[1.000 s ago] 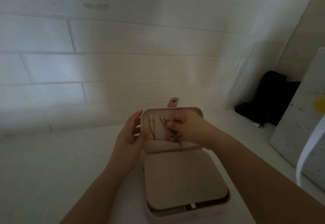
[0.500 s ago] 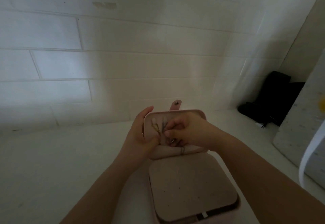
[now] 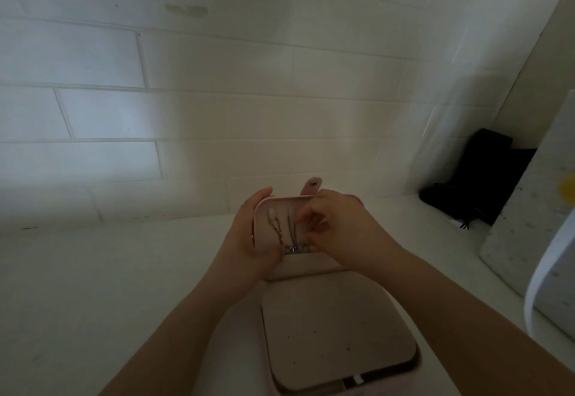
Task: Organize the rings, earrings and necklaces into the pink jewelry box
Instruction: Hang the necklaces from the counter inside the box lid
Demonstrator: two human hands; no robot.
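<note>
The pink jewelry box (image 3: 401, 364) lies open on the white surface, its lid (image 3: 264, 207) standing upright at the far end. A beige earring panel (image 3: 329, 330) with small holes covers the base. Inside the lid hang a gold necklace (image 3: 277, 228) and a darker necklace (image 3: 292, 227), their lower ends running into the lid's pocket (image 3: 311, 263). My left hand (image 3: 249, 240) grips the lid's left edge, its thumb pressing near the pocket top. The fingers of my right hand (image 3: 339, 230) pinch the darker necklace at the lid. The lid's right part is hidden behind that hand.
A white brick wall (image 3: 217, 100) rises just behind the box. Black pouches (image 3: 479, 178) lean in the right corner. A speckled white board (image 3: 535, 224) and a white strap (image 3: 547, 274) stand at the right edge.
The view has shifted slightly. My left hand has closed tighter on the lid's left edge, and my right hand has risen a little along the darker necklace.
</note>
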